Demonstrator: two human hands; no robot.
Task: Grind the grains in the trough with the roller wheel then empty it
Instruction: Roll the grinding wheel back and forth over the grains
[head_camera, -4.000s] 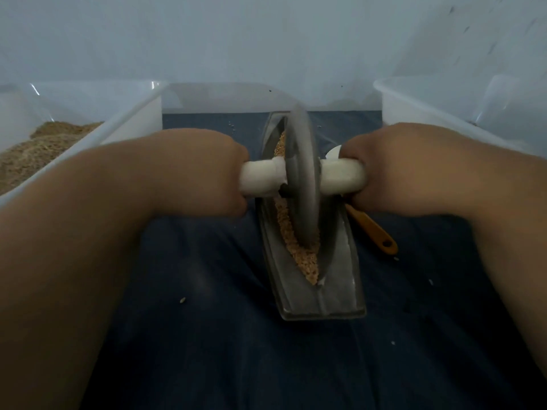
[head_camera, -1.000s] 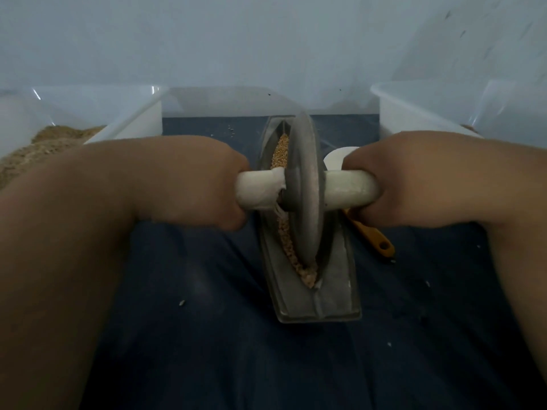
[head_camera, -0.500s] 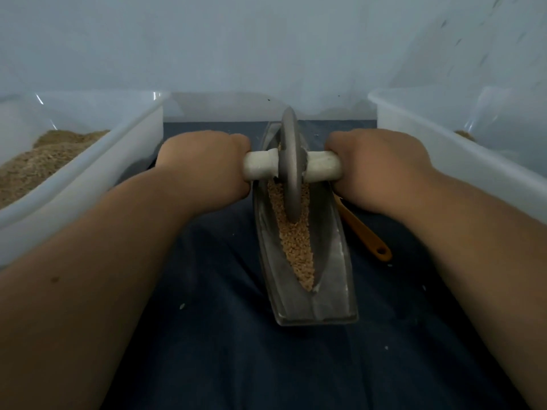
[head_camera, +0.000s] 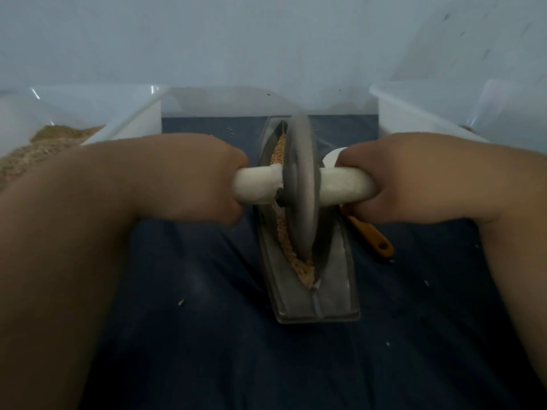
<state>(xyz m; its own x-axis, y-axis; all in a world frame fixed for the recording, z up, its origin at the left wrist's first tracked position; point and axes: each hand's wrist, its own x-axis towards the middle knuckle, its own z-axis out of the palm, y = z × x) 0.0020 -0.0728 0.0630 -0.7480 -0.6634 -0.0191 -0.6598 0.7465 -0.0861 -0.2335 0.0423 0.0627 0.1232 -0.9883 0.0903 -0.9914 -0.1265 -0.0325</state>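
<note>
A grey metal boat-shaped trough (head_camera: 340, 291) lies lengthwise on dark blue cloth, with tan grains (head_camera: 302, 269) along its groove. The grey roller wheel (head_camera: 300, 184) stands upright in the groove near the trough's near half. A white axle handle (head_camera: 257, 184) runs through the wheel. My left hand (head_camera: 189, 179) grips the axle's left end and my right hand (head_camera: 414, 176) grips its right end. The wheel hides part of the grains.
A white bin (head_camera: 127, 122) holding tan ground grain (head_camera: 44, 143) stands at the left. Another white bin (head_camera: 414, 113) stands at the right. A scoop with an orange handle (head_camera: 373, 238) lies right of the trough, partly under my right hand. Stray grains dot the cloth.
Half a second ago the wheel was at the trough's far end with my arms stretched out. It has rolled back toward me and now sits over the near half.
</note>
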